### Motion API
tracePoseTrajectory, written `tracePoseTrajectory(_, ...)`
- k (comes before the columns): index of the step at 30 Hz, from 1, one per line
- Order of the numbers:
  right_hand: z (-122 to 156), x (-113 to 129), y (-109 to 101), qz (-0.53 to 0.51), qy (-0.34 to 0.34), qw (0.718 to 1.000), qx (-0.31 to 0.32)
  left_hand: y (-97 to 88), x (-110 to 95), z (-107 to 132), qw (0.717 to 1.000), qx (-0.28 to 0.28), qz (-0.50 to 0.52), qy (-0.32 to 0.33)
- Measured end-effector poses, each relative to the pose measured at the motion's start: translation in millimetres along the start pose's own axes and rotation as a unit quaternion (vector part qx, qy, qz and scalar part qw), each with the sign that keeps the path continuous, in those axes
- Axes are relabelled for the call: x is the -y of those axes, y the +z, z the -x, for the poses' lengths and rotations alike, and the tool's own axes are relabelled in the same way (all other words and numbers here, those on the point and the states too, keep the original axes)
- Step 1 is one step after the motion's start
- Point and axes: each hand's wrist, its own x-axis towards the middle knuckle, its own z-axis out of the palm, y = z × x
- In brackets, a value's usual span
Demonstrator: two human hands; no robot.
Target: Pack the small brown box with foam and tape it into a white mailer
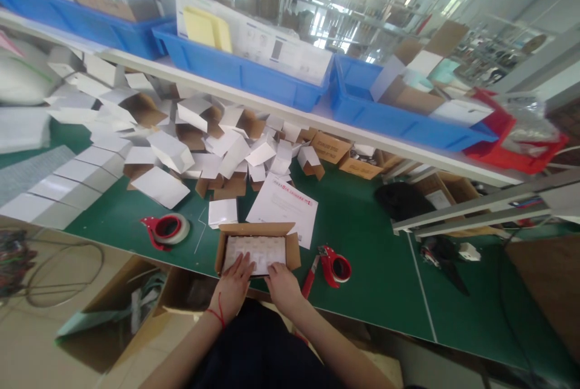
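An open brown cardboard box [292,249] lies at the near edge of the green table, its flaps spread, with a white sheet or tray [258,250] filling its inside. My left hand [233,286] rests flat on the near left part of that white content, fingers stretched out. My right hand [281,283] lies on the near right edge of the box, fingers bent down onto it. A red string circles my left wrist.
Two red tape dispensers lie beside the box, one left [165,229], one right [334,266]. A printed white sheet [283,205] lies behind it. A heap of small white folded cartons [172,147] covers the back left. Blue bins [244,72] stand on the shelf above. An open carton [122,316] sits on the floor.
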Motion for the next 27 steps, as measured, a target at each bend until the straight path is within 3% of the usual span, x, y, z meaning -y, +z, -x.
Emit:
tracePoseTrajectory(6,8.3,-6.5,7.8,-0.016,0.012,0.997,-0.077,-13.8,-5.1,17.0,0.999,-0.038,-0.009,-0.029)
tracePoseTrajectory(12,2.8,-1.7,15.8,-0.013,0.006,0.999,-0.029,-14.7,-11.3,22.3,0.997,-0.073,0.03,-0.027)
tracePoseTrajectory(14,5.0,-0.9,14.8,-0.024,0.001,0.999,-0.038,-15.7,-8.2,23.9,0.993,-0.093,0.066,-0.021)
tracePoseTrajectory(16,14.4,-5.5,10.3,-0.077,-0.016,0.993,-0.086,-21.2,-1.6,31.0,0.986,-0.121,0.114,-0.023)
tracePoseTrajectory(19,36.6,-25.8,1.8,-0.216,-0.025,0.947,-0.235,-34.8,14.2,49.9,0.965,-0.193,0.158,-0.086)
tracePoseTrajectory(22,48.0,-57.6,-2.1,-0.328,0.052,0.878,-0.346,-44.1,32.6,62.6,0.93,-0.266,0.183,-0.175)
tracePoseTrajectory(24,41.0,-77.9,-1.0,-0.423,0.125,0.828,-0.346,-43.9,41.7,60.3,0.911,-0.275,0.233,-0.199)
tracePoseTrajectory(27,14.4,-96.4,1.0,-0.587,0.16,0.757,-0.237,-38.5,45.8,45.7,0.907,-0.237,0.3,-0.178)
